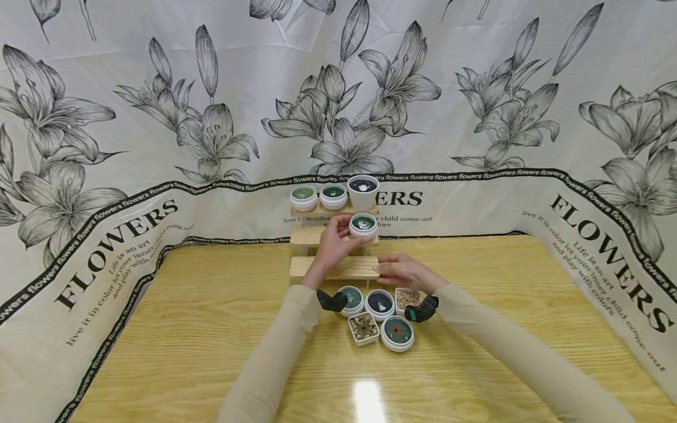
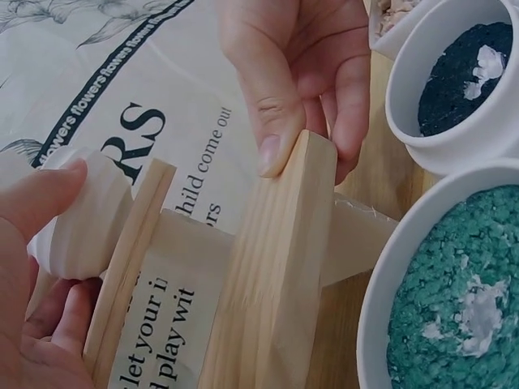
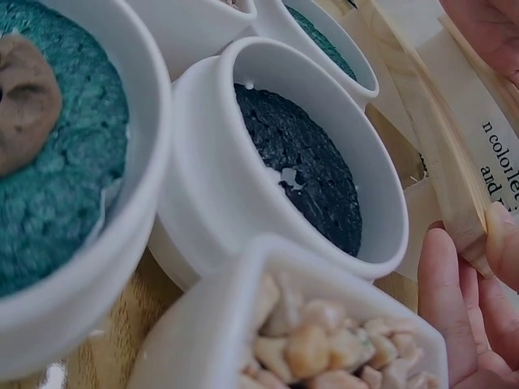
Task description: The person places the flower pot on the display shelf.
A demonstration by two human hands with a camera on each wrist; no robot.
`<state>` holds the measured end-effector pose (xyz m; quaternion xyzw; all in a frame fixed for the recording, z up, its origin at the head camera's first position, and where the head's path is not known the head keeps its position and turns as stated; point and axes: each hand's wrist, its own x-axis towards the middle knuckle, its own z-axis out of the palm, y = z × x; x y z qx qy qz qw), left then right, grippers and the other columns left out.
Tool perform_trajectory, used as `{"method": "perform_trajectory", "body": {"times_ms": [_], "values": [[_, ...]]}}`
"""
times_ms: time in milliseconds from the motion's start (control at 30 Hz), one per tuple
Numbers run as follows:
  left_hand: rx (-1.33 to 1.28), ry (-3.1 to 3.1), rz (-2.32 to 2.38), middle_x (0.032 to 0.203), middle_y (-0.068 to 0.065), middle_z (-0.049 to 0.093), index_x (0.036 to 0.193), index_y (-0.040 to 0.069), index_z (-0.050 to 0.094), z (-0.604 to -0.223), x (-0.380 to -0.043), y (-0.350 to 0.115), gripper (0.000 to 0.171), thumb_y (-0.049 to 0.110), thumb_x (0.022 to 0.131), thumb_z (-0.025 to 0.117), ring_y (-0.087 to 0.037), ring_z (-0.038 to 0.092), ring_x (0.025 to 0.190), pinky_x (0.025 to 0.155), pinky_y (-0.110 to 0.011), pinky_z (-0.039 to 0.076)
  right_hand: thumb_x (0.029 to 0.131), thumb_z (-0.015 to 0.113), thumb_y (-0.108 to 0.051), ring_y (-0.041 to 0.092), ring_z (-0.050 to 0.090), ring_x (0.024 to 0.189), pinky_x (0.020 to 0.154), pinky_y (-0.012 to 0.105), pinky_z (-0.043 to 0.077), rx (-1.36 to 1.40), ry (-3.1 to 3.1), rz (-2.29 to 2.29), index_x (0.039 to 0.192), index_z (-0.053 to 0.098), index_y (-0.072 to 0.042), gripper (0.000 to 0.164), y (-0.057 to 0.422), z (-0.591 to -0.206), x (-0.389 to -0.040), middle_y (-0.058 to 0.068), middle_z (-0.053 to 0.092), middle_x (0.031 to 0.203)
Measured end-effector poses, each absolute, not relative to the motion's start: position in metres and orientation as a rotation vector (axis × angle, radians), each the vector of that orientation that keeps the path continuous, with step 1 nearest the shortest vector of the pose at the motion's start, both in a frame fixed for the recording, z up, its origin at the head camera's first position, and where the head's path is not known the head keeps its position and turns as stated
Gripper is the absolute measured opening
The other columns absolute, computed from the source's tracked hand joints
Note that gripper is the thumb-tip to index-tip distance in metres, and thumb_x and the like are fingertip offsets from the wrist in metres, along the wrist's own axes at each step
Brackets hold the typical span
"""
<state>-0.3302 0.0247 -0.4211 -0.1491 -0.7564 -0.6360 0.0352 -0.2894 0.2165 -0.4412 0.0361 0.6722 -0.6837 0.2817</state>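
A small round white pot (image 1: 363, 225) with a green filling and a white patch is held by my left hand (image 1: 334, 242) at the right end of the stand's middle step (image 1: 307, 236). In the left wrist view, thumb and fingers grip that pot (image 2: 85, 215) from its side. My right hand (image 1: 403, 272) pinches the right end of the lowest wooden step (image 1: 333, 268); the right wrist view shows its thumb and fingers on either face of the board (image 3: 446, 162).
On the top step stand two round pots (image 1: 304, 198) and a taller white cup (image 1: 363, 194). Before the stand cluster round pots with green or dark fillings (image 1: 397, 333) and square pots of pebbles (image 1: 364, 328). A flower-printed cloth (image 1: 222, 205) hangs behind the wooden table (image 1: 211, 305).
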Motion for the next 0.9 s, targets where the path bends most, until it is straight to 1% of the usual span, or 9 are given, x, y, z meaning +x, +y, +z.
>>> {"method": "perform_trajectory", "body": {"times_ms": [267,467,667,767,900], "values": [[-0.472,-2.297,-1.948,0.130,-0.020,0.055,0.131,-0.003,0.047,-0.4212,-0.3335,0.0282,0.067,0.011,0.075,0.082,-0.030,0.054,0.121,0.107,-0.032,0.044,0.098,0.047,-0.002,0.006,0.064,0.081,0.084,0.019,0.056,0.090,1.780,-1.850,0.148,0.014,0.012,0.062,0.2190,-0.4392,-0.2902,0.003,0.056,0.096],[-0.461,-2.294,-1.959,0.131,-0.020,0.053,0.132,-0.003,0.046,-0.4208,-0.3322,0.0285,0.069,0.010,0.074,0.082,-0.030,0.053,0.122,0.107,-0.033,0.044,0.098,0.046,-0.001,0.006,0.063,0.081,0.082,0.019,0.056,0.083,1.786,-1.849,0.147,0.015,0.014,0.060,0.2181,-0.4389,-0.2889,0.003,0.056,0.096],[-0.448,-2.277,-1.972,0.131,-0.021,0.053,0.133,-0.003,0.045,-0.4217,-0.3298,0.0279,0.072,0.009,0.073,0.082,-0.031,0.053,0.121,0.108,-0.034,0.044,0.097,0.048,-0.001,0.008,0.063,0.081,0.083,0.020,0.056,0.103,1.815,-1.842,0.147,0.018,0.013,0.059,0.2147,-0.4417,-0.2899,0.007,0.056,0.099],[-0.429,-2.265,-1.992,0.130,-0.021,0.054,0.133,-0.002,0.045,-0.4224,-0.3302,0.0277,0.072,0.008,0.073,0.083,-0.030,0.054,0.121,0.107,-0.033,0.044,0.097,0.048,0.000,0.009,0.063,0.081,0.083,0.020,0.056,0.106,1.814,-1.842,0.147,0.018,0.013,0.060,0.2139,-0.4426,-0.2903,0.008,0.056,0.099],[-0.408,-2.238,-2.036,0.129,-0.021,0.055,0.133,-0.003,0.046,-0.4208,-0.3314,0.0267,0.068,0.005,0.075,0.080,-0.030,0.054,0.121,0.107,-0.033,0.044,0.097,0.048,0.000,0.009,0.063,0.080,0.082,0.020,0.057,0.114,1.810,-1.848,0.146,0.018,0.013,0.059,0.2138,-0.4428,-0.2899,0.008,0.056,0.099]]}}
